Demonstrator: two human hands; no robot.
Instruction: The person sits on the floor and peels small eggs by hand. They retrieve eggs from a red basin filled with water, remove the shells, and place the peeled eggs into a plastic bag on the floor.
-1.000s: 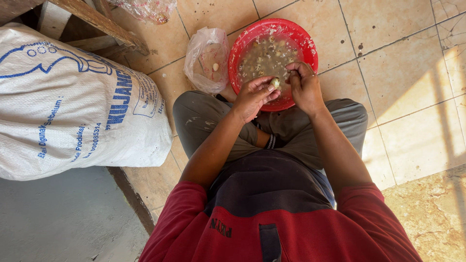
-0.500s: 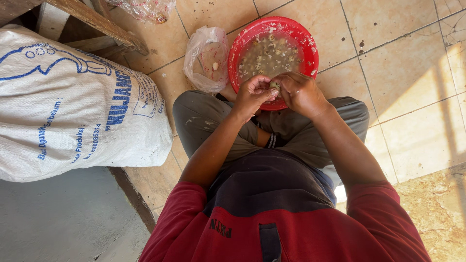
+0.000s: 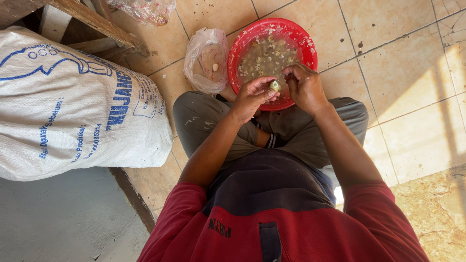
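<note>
**Tiled floor, seated peeling over red bowl**

Beige tile floor, person sitting cross-legged, bowl just past the knees.

Left hand: fingers curled, pinching 1 small pale clove at the tips, over the bowl's near rim. Right hand: fingers bent inward at the clove, touching or just beside it; can't tell if it grips anything of its own.

Change vs 0.5 s ago: hands were closed together, clove hidden. Now they've parted slightly and it shows pale and bare. Reads as skin coming off, piece close to done.

Bowl holds murky water with many small pieces. Clear bag touches the bowl's left side, 1 pale piece inside. Big white sack well left, wooden frame above it.

Room: right side is open tile. Left is crowded by bag and sack.
</note>
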